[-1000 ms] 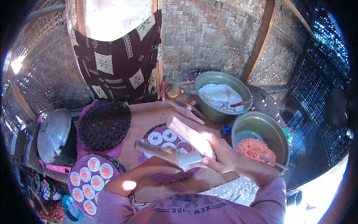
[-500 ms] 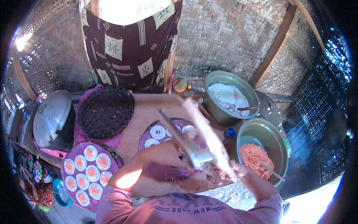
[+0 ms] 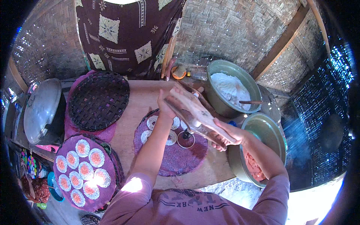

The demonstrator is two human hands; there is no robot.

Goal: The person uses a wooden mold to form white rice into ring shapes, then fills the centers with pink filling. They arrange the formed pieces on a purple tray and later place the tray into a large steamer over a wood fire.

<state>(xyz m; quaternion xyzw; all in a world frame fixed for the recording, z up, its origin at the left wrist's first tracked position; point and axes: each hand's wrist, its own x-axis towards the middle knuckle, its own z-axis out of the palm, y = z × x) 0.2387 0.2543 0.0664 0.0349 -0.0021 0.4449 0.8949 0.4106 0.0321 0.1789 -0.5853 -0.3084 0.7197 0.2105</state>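
Both my hands hold a two-armed wooden press (image 3: 195,108) slantwise above the table. My left hand (image 3: 165,104) is closed around its far left end. Near the other end, my right hand (image 3: 229,134) wraps around both arms, which lie close together. Below the press is a round tray covered with purple cloth (image 3: 183,163), bearing several white lacy rounds (image 3: 152,122). A pale thin ring (image 3: 194,144) shows under the press, with something dark inside it. The press and my left forearm hide part of the tray.
Orange-topped white rounds (image 3: 86,170) fill another purple-clothed tray at left. Behind it are a dark woven tray (image 3: 99,99) and a lidded metal pot (image 3: 43,112). At right stand a green basin (image 3: 258,93) with white flour-like powder and another basin (image 3: 279,144) with pink-orange dough.
My left hand has moved to the press's far end. The raised, separate press arms have come together and now lie lower over the tray. The whole view has shifted slightly.
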